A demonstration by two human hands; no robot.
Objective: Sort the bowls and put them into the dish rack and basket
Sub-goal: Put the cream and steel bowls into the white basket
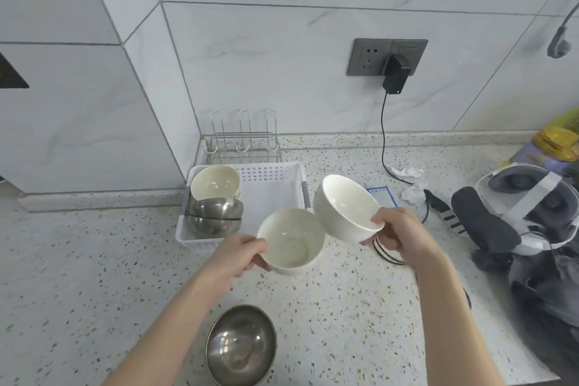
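Nearest, bottom centre of the frame: one steel bowl (240,345) sits upright on the speckled table (94,291), untouched, not yet sorted. Just above it, mid-frame, both hands are up off the table, each carrying a white bowl. Left hand (241,255) has thumb over the rim and fingers curled under the lower white bowl (291,241), held roughly level. Right hand (396,233) pinches the rim of the upper white bowl (344,207), tilted with its opening toward the camera. The two bowls look touching or nearly so at their sides; can't tell which. Behind them, centre-left: white plastic basket (275,185) already holds two nested steel bowls (216,216) and a cream bowl (214,182) on its left side, right half free. Behind the basket, against the wall: wire dish rack (242,141), nothing in it as far as I can see. Right edge: headset (529,213) and cables, wall socket (387,56) with a plugged-in adapter further back, not relevant. Judgement: mid-sort, in the carry step with the white pair. Next move likely calls for carrying both forward over the basket, then setting them in rack or basket; watch for rims knocking together and for clipping the basket's near edge.
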